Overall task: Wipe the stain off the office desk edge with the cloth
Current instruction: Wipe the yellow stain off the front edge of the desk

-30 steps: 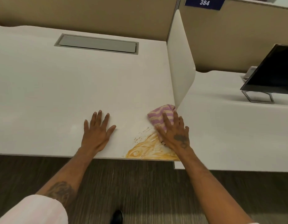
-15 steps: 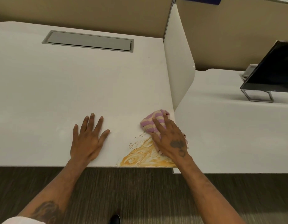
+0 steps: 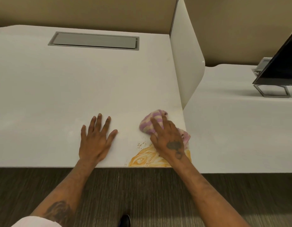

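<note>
A smeared orange-yellow stain [image 3: 145, 158] lies at the front right corner of the white office desk [image 3: 76, 82], reaching its front edge. My right hand [image 3: 168, 138] presses flat on a bunched pink-and-cream striped cloth [image 3: 149, 122], which sits just behind the stain; the palm covers part of the stain and cloth. A bit of cloth pokes out at the desk's right edge. My left hand [image 3: 97, 139] rests flat on the desk to the left of the stain, fingers spread, holding nothing.
A white divider panel [image 3: 186, 59] stands along the desk's right side. Beyond it is a second desk [image 3: 240, 128] with a dark monitor [image 3: 279, 66] on a metal stand. A grey cable hatch [image 3: 94, 40] is set in the desk's back. Carpet lies below.
My right hand has slid the cloth a little to the left and towards the front edge, over the stain's upper part. The left hand stays flat in place.
</note>
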Available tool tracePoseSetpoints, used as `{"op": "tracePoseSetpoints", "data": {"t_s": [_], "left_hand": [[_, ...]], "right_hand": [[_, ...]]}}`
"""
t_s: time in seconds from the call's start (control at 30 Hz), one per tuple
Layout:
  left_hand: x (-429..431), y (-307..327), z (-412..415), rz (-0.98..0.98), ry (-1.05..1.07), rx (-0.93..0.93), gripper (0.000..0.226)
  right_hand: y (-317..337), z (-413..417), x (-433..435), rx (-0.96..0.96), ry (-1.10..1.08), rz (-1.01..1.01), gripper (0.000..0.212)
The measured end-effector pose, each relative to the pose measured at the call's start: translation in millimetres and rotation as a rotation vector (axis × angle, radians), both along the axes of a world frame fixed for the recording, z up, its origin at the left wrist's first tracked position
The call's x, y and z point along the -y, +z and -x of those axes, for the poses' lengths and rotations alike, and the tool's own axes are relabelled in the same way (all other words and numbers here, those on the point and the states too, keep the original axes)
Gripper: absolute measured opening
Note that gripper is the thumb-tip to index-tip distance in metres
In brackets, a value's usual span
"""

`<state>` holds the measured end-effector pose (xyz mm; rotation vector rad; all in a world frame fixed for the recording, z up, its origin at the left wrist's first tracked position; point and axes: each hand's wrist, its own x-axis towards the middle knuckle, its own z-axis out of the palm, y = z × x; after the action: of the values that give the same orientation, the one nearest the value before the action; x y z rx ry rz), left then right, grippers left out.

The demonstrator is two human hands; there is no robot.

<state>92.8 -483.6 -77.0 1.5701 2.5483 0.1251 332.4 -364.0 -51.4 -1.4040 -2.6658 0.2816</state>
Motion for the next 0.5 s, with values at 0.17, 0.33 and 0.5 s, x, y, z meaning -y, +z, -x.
{"op": "tracePoseSetpoints", "data": {"t_s": [0.17, 0.33, 0.5], "left_hand": [[-1, 0, 0, -0.010, 0.004, 0.007, 0.078], [0, 0, 0, -0.007, 0.000, -0.002, 0.076], [0, 0, 0, -0.006, 0.000, 0.013, 0.074]], "right_hand": [[0, -35, -19, -0.027, -0.262, -0.025, 0.056], [2, 4, -18, -0.044, -0.246, 0.032, 0.057], [5, -25, 6, -0.086, 0.129, 0.025, 0.052]]}}
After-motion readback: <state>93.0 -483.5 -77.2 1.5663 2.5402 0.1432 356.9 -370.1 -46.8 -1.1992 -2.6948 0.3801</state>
